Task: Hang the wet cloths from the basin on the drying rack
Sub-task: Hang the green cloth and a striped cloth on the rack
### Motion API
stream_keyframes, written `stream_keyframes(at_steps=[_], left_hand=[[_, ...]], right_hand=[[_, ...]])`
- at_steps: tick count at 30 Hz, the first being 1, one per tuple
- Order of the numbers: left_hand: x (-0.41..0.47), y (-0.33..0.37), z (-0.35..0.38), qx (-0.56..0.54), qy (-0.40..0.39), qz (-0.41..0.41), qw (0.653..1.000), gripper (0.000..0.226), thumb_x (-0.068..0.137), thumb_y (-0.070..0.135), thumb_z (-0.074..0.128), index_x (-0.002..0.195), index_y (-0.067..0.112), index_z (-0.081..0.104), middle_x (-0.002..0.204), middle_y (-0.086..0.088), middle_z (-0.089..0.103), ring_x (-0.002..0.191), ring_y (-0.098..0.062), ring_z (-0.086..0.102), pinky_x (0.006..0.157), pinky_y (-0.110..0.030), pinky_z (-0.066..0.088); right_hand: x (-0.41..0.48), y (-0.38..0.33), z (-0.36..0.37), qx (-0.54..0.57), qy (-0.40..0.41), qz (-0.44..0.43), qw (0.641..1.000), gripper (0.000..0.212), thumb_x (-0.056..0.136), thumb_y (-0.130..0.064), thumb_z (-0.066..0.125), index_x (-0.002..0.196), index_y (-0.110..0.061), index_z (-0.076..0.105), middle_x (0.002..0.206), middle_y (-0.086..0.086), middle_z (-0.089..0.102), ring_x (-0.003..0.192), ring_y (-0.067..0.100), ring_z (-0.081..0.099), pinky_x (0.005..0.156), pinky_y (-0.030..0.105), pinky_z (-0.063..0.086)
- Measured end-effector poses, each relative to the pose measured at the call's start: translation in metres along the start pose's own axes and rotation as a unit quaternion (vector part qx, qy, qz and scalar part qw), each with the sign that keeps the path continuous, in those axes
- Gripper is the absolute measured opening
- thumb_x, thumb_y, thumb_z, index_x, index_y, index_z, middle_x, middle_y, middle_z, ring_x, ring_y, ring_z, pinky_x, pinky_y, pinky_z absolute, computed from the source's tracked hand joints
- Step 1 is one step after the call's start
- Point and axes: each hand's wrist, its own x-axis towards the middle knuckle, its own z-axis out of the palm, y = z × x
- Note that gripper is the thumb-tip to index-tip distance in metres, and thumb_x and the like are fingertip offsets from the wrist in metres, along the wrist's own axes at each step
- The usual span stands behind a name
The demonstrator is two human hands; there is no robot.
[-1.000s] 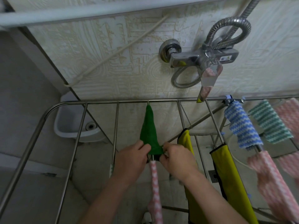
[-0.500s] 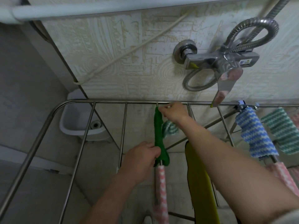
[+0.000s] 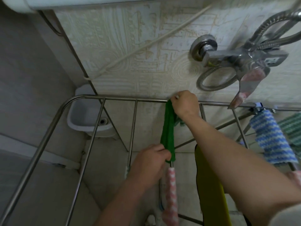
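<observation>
A green cloth (image 3: 168,131) hangs folded over one rod of the steel drying rack (image 3: 48,132). My left hand (image 3: 150,162) grips the cloth's near end, just above a pink-and-white cloth (image 3: 171,191) on the same rod. My right hand (image 3: 184,106) pinches the cloth's far end at the rack's back rail. A yellow cloth (image 3: 210,191) hangs on the neighbouring rod under my right forearm. The basin is not in view.
A shower mixer tap (image 3: 241,61) with a looped metal hose juts from the wall above the rack's right side. A blue-striped cloth (image 3: 273,141) and a green-striped cloth (image 3: 293,129) hang at the right. A white floor fixture (image 3: 88,118) sits below the rack's left corner.
My right hand left the cloth's near end and moved up to its far end at the back rail. The green cloth went from spread wide to a narrow strip along the rod.
</observation>
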Motion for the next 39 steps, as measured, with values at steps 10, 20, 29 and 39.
stream_keyframes(at_steps=[10, 20, 29, 39], left_hand=[[0.007, 0.031, -0.008, -0.118, 0.028, -0.230, 0.966, 0.023, 0.086, 0.034, 0.064, 0.108, 0.024, 0.063, 0.092, 0.008, 0.069, 0.073, -0.002, 0.059, 0.063, -0.015, 0.046], [0.017, 0.053, -0.004, 0.013, 0.051, -0.193, 0.980, 0.019, 0.074, 0.013, 0.075, 0.086, 0.014, 0.061, 0.066, -0.003, 0.064, 0.054, -0.015, 0.061, 0.047, -0.023, 0.045], [0.014, 0.046, 0.006, -0.043, 0.112, -0.181, 0.976, 0.020, 0.091, 0.031, 0.057, 0.103, 0.016, 0.062, 0.093, -0.001, 0.062, 0.079, -0.014, 0.057, 0.064, -0.022, 0.041], [0.018, 0.037, 0.006, -0.121, 0.077, -0.256, 0.956, 0.017, 0.085, 0.027, 0.067, 0.099, 0.019, 0.060, 0.082, 0.006, 0.062, 0.066, -0.004, 0.055, 0.050, -0.005, 0.033]], right_hand=[[0.008, 0.007, -0.001, 0.055, -0.156, 0.056, 0.985, 0.026, 0.079, -0.033, 0.074, 0.068, -0.016, 0.059, 0.075, 0.002, 0.064, 0.072, 0.018, 0.061, 0.064, 0.026, 0.047], [-0.006, -0.002, 0.003, -0.133, -0.008, -0.070, 0.989, 0.031, 0.096, -0.030, 0.051, 0.071, -0.011, 0.049, 0.073, 0.005, 0.053, 0.068, 0.024, 0.054, 0.057, 0.028, 0.036], [-0.003, 0.013, 0.000, -0.005, -0.086, -0.008, 0.996, 0.035, 0.084, -0.041, 0.067, 0.064, -0.015, 0.052, 0.061, -0.003, 0.052, 0.058, 0.013, 0.051, 0.046, 0.025, 0.030], [-0.013, 0.011, 0.004, -0.018, -0.114, -0.019, 0.993, 0.033, 0.090, -0.034, 0.060, 0.065, -0.014, 0.052, 0.061, 0.001, 0.053, 0.060, 0.017, 0.053, 0.053, 0.026, 0.039]])
